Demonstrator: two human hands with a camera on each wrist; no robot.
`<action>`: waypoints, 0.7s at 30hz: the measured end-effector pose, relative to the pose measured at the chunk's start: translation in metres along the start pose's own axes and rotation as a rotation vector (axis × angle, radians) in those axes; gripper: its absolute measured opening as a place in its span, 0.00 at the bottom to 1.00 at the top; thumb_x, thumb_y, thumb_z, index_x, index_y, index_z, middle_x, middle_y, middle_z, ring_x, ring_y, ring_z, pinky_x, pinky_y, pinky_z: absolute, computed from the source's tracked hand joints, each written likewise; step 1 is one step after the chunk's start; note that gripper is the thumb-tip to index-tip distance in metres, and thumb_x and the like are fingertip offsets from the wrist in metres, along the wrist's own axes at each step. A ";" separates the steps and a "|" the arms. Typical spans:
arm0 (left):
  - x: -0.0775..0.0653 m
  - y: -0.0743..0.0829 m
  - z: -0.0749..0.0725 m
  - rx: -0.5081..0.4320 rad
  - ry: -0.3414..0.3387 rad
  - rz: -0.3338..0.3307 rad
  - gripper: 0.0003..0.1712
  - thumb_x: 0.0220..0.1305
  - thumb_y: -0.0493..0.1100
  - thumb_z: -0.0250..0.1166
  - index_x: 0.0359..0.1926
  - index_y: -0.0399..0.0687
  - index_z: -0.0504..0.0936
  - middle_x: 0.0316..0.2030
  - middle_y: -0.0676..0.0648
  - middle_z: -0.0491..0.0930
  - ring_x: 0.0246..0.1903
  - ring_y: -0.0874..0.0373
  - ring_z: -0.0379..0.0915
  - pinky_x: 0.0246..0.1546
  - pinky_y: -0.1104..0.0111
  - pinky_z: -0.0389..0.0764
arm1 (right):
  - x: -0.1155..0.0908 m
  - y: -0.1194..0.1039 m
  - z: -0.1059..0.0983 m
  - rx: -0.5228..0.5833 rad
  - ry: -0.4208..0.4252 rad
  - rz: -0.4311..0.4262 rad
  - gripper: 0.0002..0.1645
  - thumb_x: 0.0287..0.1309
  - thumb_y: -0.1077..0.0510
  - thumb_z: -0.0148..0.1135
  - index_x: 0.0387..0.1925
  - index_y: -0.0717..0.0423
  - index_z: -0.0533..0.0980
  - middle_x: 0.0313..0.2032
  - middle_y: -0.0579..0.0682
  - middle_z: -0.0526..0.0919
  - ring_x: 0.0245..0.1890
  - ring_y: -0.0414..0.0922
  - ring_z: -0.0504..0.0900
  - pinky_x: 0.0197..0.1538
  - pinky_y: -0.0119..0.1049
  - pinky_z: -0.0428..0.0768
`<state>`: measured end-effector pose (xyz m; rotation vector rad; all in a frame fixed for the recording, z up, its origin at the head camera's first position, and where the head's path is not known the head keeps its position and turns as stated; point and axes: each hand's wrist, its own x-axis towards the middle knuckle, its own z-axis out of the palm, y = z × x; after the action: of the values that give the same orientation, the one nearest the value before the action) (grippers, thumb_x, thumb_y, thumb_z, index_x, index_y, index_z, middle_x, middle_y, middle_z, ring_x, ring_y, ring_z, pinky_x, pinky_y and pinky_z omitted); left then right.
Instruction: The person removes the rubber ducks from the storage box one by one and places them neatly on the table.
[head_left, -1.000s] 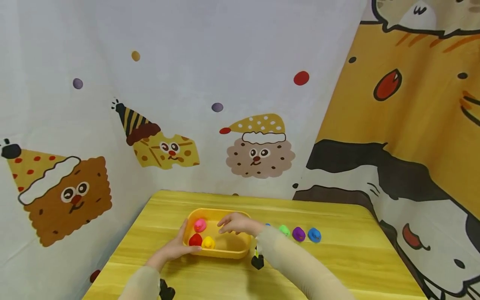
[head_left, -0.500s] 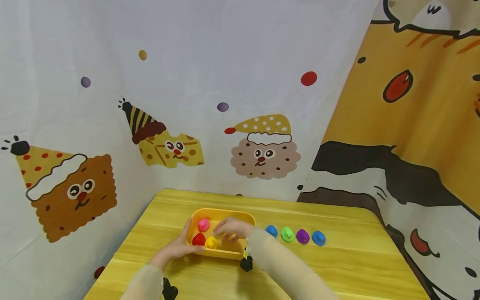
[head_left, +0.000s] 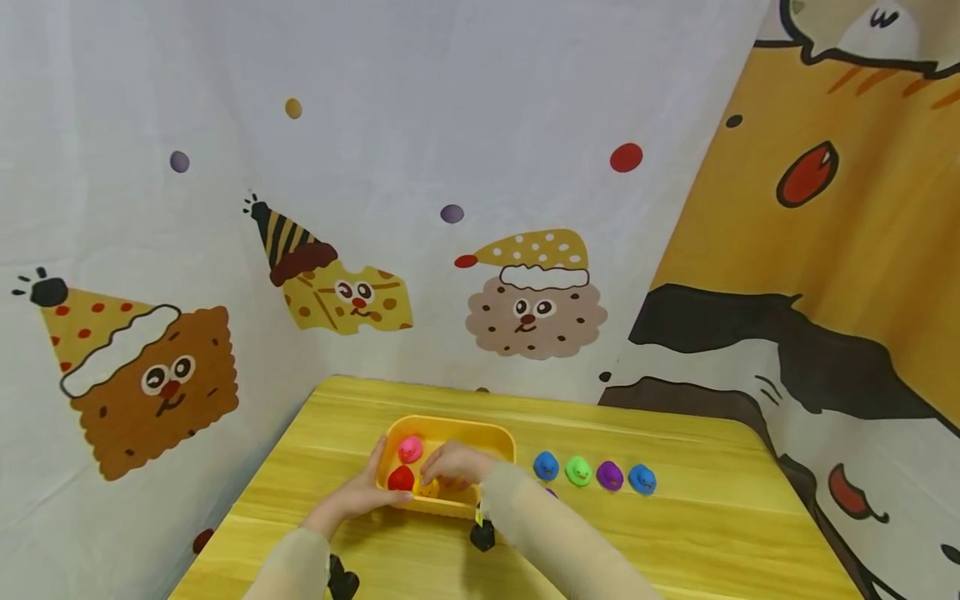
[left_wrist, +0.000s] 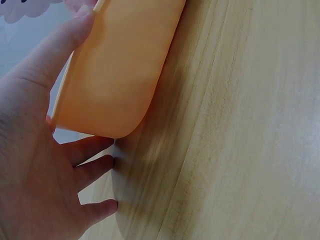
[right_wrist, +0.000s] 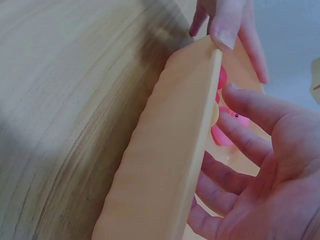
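Note:
My left hand (head_left: 356, 496) grips the left end of a yellow-orange plastic tray (head_left: 450, 423). Its thumb lies over the near rim, and the fingers spread along the left side, as the tray wall (left_wrist: 120, 65) in the left wrist view shows. Inside are a pink toy duck (head_left: 410, 449), a red toy duck (head_left: 401, 478) and a yellow toy duck (head_left: 426, 488). Reaching into the tray, my right hand (head_left: 459, 464) has thumb and forefinger at the yellow duck. In the right wrist view they stand apart, and the near wall hides most of that duck.
Right of the tray, a row of toy ducks lies on the wooden table (head_left: 720, 533): blue (head_left: 546, 466), green (head_left: 579, 471), purple (head_left: 610, 476) and blue (head_left: 642, 479). Another purple piece (head_left: 552, 492) is mostly behind my right sleeve. A printed cloth (head_left: 375, 167) hangs behind.
Inside the tray, my right hand has lowered and moved left to the yellow duck. My left hand keeps its grip on the tray. The view has shifted slightly.

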<state>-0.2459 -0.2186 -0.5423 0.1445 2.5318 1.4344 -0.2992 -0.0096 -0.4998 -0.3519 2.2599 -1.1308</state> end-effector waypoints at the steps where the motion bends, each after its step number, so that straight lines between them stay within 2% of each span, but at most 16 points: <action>1: 0.000 0.000 0.000 -0.001 0.000 0.002 0.71 0.51 0.52 0.76 0.76 0.45 0.29 0.73 0.27 0.37 0.65 0.25 0.51 0.60 0.34 0.55 | 0.001 0.001 0.001 -0.005 0.001 0.001 0.11 0.51 0.60 0.70 0.39 0.57 0.84 0.21 0.45 0.73 0.18 0.41 0.64 0.21 0.33 0.63; 3: 0.000 0.000 0.001 -0.003 -0.001 0.007 0.71 0.51 0.52 0.76 0.76 0.44 0.29 0.73 0.27 0.37 0.65 0.25 0.51 0.60 0.34 0.55 | 0.002 0.002 0.002 -0.016 0.007 0.009 0.10 0.50 0.60 0.71 0.37 0.56 0.84 0.19 0.45 0.70 0.17 0.40 0.61 0.20 0.32 0.60; 4: 0.000 0.001 0.001 -0.003 0.000 0.008 0.71 0.51 0.52 0.76 0.76 0.44 0.29 0.72 0.27 0.38 0.65 0.25 0.51 0.60 0.34 0.55 | 0.003 0.002 0.003 -0.022 0.011 0.013 0.10 0.50 0.60 0.71 0.36 0.56 0.84 0.19 0.45 0.71 0.17 0.40 0.62 0.20 0.33 0.61; 8: 0.000 0.003 0.002 -0.015 -0.002 0.005 0.71 0.50 0.52 0.76 0.76 0.44 0.29 0.72 0.27 0.37 0.66 0.26 0.50 0.60 0.34 0.55 | 0.004 0.003 0.005 -0.054 0.046 0.026 0.10 0.48 0.59 0.73 0.35 0.54 0.84 0.24 0.43 0.78 0.24 0.43 0.72 0.30 0.40 0.75; 11: -0.001 0.004 0.002 -0.028 -0.005 0.000 0.72 0.50 0.52 0.76 0.76 0.44 0.29 0.73 0.27 0.36 0.67 0.27 0.48 0.61 0.34 0.55 | 0.006 0.004 0.006 -0.067 0.069 0.022 0.11 0.45 0.60 0.75 0.34 0.53 0.85 0.25 0.43 0.80 0.26 0.44 0.75 0.36 0.45 0.78; 13: 0.000 0.004 0.002 -0.027 -0.005 0.000 0.72 0.50 0.53 0.76 0.76 0.44 0.28 0.73 0.27 0.36 0.67 0.27 0.47 0.61 0.34 0.54 | 0.007 0.006 0.007 -0.071 0.081 0.017 0.11 0.44 0.61 0.76 0.33 0.53 0.85 0.22 0.43 0.79 0.22 0.43 0.72 0.32 0.43 0.77; 16: 0.000 0.003 0.002 -0.024 -0.004 -0.005 0.72 0.51 0.53 0.76 0.76 0.45 0.28 0.73 0.27 0.36 0.67 0.27 0.47 0.61 0.34 0.54 | 0.011 0.008 0.008 -0.083 0.098 0.013 0.11 0.41 0.62 0.77 0.32 0.52 0.85 0.17 0.42 0.75 0.17 0.40 0.65 0.24 0.37 0.69; 21: 0.000 0.003 0.001 -0.023 -0.002 0.001 0.71 0.51 0.53 0.75 0.76 0.44 0.29 0.73 0.28 0.35 0.67 0.27 0.47 0.62 0.34 0.53 | 0.015 0.012 0.010 -0.089 0.113 0.007 0.11 0.40 0.63 0.78 0.29 0.51 0.85 0.12 0.41 0.67 0.12 0.38 0.59 0.18 0.32 0.59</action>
<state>-0.2456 -0.2162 -0.5406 0.1427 2.5124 1.4627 -0.3047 -0.0160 -0.5200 -0.3226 2.4141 -1.0733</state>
